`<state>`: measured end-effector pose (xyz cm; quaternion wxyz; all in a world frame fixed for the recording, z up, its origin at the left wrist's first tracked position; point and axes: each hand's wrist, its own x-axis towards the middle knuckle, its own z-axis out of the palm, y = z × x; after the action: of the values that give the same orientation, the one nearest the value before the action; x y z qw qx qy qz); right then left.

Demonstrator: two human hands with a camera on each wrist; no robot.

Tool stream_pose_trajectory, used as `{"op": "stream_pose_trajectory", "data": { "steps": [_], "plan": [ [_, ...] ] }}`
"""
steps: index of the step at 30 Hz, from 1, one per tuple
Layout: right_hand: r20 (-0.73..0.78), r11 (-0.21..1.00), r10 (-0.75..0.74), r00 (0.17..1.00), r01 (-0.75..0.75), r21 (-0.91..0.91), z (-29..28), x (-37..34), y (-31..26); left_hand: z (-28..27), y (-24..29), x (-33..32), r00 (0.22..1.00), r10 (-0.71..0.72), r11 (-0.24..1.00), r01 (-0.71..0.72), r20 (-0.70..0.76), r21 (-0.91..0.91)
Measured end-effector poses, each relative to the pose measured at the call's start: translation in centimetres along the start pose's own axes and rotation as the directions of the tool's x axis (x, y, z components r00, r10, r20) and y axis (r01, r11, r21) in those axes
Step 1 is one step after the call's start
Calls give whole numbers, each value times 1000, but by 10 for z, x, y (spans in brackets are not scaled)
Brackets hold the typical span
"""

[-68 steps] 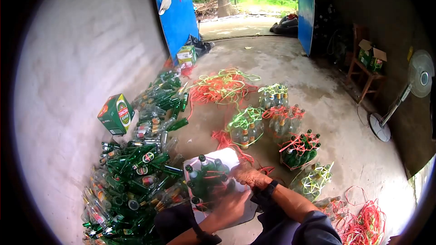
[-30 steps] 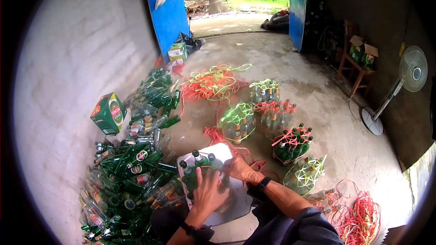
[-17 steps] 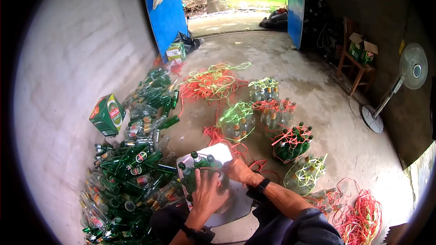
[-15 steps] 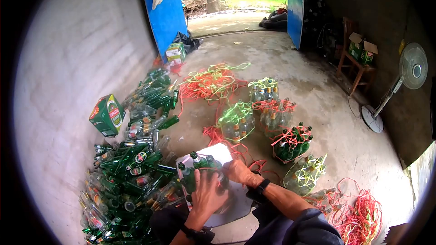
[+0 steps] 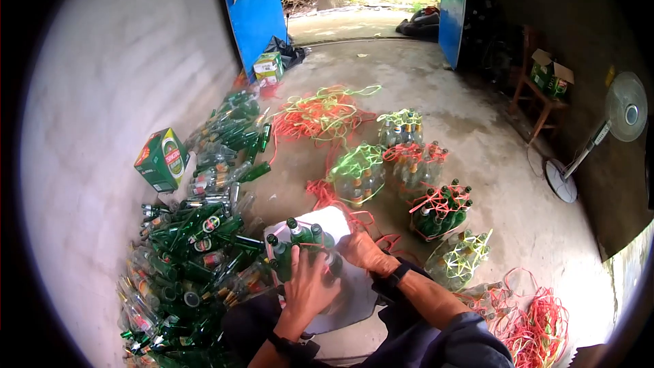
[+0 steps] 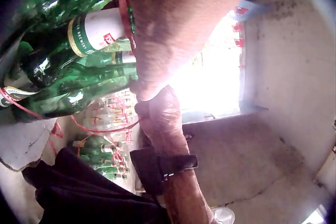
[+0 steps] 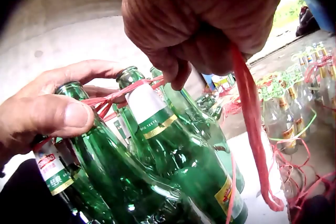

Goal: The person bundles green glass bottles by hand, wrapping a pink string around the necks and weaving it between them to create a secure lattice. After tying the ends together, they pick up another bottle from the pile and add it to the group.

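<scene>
Several green beer bottles (image 7: 184, 155) stand bundled on a white board (image 5: 328, 221) in front of the person. Red plastic twine (image 7: 251, 129) runs across their necks. In the right wrist view, the left hand (image 5: 310, 287) has its thumb over the twine at one bottle neck and its fingers behind the necks, holding them from the near side. The right hand (image 5: 364, 252), at the bundle's right, grips the twine with curled fingers; a loose end hangs below the fist. Its palm side is hidden in the head view.
Loose bottles (image 5: 197, 238) lie piled along the left wall, beside a green carton (image 5: 163, 160). Tied bottle bundles (image 5: 443, 211) stand to the right. Tangled twine (image 5: 320, 116) lies ahead and more twine (image 5: 541, 327) at lower right. A fan (image 5: 562, 180) stands by the right wall.
The left hand has moved from low at the bundle's near side up onto the bottle necks, fingers spread there. The right hand keeps its place at the bundle's right. The head view has shifted slightly.
</scene>
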<state>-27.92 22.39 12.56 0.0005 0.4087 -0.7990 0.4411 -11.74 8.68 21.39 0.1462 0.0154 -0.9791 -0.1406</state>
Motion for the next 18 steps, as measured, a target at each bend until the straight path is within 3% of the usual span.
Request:
{"op": "stream_pose_trajectory", "data": {
  "steps": [3, 10, 14, 18],
  "plan": [
    [11, 995, 10, 1000, -9, -97, 4, 3, 4, 3, -2, -1, 1000, -8, 1000, 8, 4, 0],
    [6, 999, 28, 1000, -28, 27, 0, 5, -2, 5, -6, -1, 1000, -26, 999, 26, 17, -38],
    [17, 1000, 30, 999, -30, -7, -1, 5, -4, 0, -4, 0, 996, -56, 996, 60, 70, -60],
    [1, 999, 48, 999, -48, -12, -3, 4, -6, 5, -7, -3, 1000, -18, 997, 19, 5, -79]
  ]
}}
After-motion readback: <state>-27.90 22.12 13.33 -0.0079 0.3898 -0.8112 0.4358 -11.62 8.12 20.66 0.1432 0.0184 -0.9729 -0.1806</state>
